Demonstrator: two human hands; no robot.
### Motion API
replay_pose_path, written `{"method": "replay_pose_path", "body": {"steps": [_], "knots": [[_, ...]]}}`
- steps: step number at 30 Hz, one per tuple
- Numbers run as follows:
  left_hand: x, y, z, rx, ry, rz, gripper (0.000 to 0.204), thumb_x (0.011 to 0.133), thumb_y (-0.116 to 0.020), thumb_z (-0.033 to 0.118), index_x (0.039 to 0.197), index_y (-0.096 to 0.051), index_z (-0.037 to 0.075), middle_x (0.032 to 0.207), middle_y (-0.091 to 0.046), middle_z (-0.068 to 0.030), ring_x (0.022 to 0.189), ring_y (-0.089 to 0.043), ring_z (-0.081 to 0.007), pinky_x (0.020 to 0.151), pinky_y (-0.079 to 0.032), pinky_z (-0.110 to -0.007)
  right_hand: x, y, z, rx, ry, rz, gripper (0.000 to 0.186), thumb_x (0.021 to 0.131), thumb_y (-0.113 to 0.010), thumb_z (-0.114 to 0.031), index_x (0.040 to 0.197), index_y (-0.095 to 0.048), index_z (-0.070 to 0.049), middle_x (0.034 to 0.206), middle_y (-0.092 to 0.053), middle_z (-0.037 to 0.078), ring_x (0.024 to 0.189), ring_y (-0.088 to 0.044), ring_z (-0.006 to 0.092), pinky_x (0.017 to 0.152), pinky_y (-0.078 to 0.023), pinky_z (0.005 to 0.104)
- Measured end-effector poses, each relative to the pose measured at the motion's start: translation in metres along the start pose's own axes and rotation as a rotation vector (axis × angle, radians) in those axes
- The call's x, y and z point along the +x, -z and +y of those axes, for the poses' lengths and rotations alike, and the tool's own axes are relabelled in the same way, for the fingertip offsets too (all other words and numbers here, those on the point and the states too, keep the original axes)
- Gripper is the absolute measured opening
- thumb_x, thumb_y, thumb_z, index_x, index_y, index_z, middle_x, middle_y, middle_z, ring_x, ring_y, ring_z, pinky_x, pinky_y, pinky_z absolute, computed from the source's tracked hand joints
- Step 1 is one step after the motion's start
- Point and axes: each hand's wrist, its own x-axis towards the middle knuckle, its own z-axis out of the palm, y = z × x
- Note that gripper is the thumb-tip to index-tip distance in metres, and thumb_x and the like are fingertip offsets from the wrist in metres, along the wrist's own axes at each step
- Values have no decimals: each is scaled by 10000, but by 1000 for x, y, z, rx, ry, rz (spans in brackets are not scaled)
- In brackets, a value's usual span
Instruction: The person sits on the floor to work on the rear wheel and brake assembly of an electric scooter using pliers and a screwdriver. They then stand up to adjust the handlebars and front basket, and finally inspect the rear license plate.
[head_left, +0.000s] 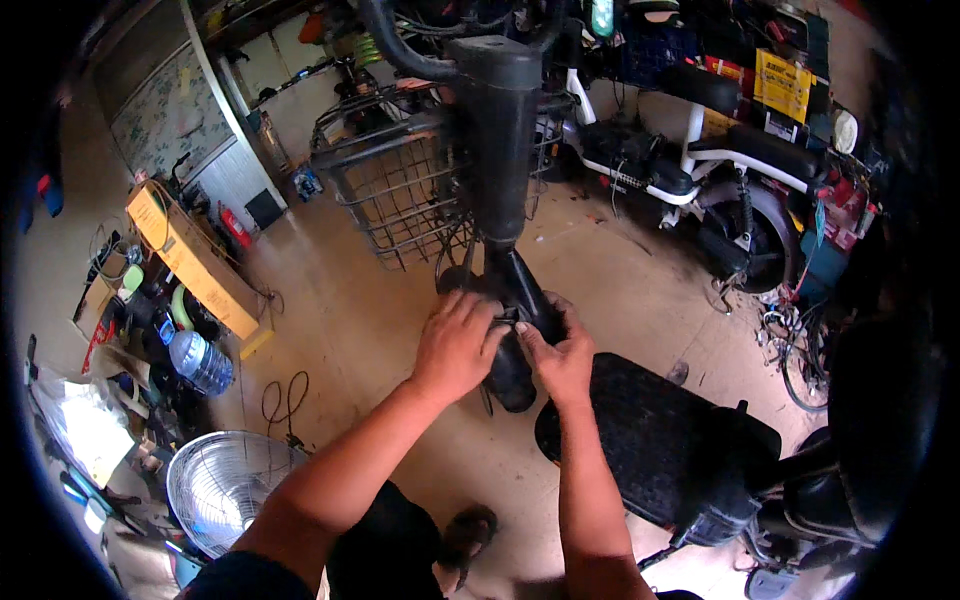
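Note:
My left hand (pixel 456 342) is at the lower front fork of a black electric scooter, below the upright stem (pixel 497 150), with its fingers curled on a small dark part I cannot make out. My right hand (pixel 558 352) is beside it, thumb pointing inward at that same spot, fingers bent around the black fork (pixel 525 280). The front mudguard (pixel 508 385) hangs under my hands. A wire basket (pixel 390 200) is mounted at the stem's front, and the scooter's black footboard (pixel 640 430) lies to the right.
A white electric bike (pixel 680 175) stands at the back right. A yellow box (pixel 190 260), a water jug (pixel 200 360) and a standing fan (pixel 225 480) line the left. A loose cable (pixel 285 400) lies on the floor, and a red extinguisher (pixel 233 225) stands near the back wall.

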Motion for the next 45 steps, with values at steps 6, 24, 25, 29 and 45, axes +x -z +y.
{"method": "replay_pose_path", "body": {"steps": [6, 24, 25, 29, 45], "knots": [[-20, 17, 23, -91, 138, 62, 134, 833, -800, 158, 892, -733, 59, 845, -711, -139, 816, -672, -335, 734, -556, -431, 1, -2, -6, 104, -3, -61, 452, 845, -814, -101, 1254, -658, 8, 1097, -753, 142, 998, -708, 195, 914, -542, 350], [-58, -171, 2, -2297, 1127, 140, 350, 963, -752, 370, 1219, -672, 145, 1159, -694, -1, 1092, -613, -163, 991, -462, -351, 33, 22, -17, -196, -99, -323, 450, 889, -813, -68, 1259, -587, 52, 1019, -742, 96, 899, -678, 154, 810, -546, 305], [-62, -175, 0, -2309, 1100, 112, 351, 969, -743, 368, 1226, -671, 139, 1165, -690, -3, 1099, -608, -163, 1002, -457, -350, 28, 23, -18, -154, -117, -319, 447, 889, -812, -63, 1258, -588, 52, 1027, -741, 95, 905, -677, 154, 820, -545, 304], [-60, -181, 5, -2365, 1051, 97, 344, 988, -713, 343, 1254, -672, 129, 1186, -687, -11, 1135, -594, -158, 1036, -437, -343, 34, 23, -17, -97, -151, -312, 398, 863, -808, -28, 1209, -630, 56, 1102, -747, 117, 950, -691, 176, 885, -554, 326], [-55, -162, 22, -2061, 1145, 248, 420, 990, -685, 391, 1277, -658, 87, 1220, -676, -26, 1120, -612, -164, 1012, -466, -350, 39, 14, -32, -483, 66, -395, 497, 929, -745, -112, 1368, -589, 62, 1213, -730, 190, 1101, -709, 262, 982, -526, 365]]}}
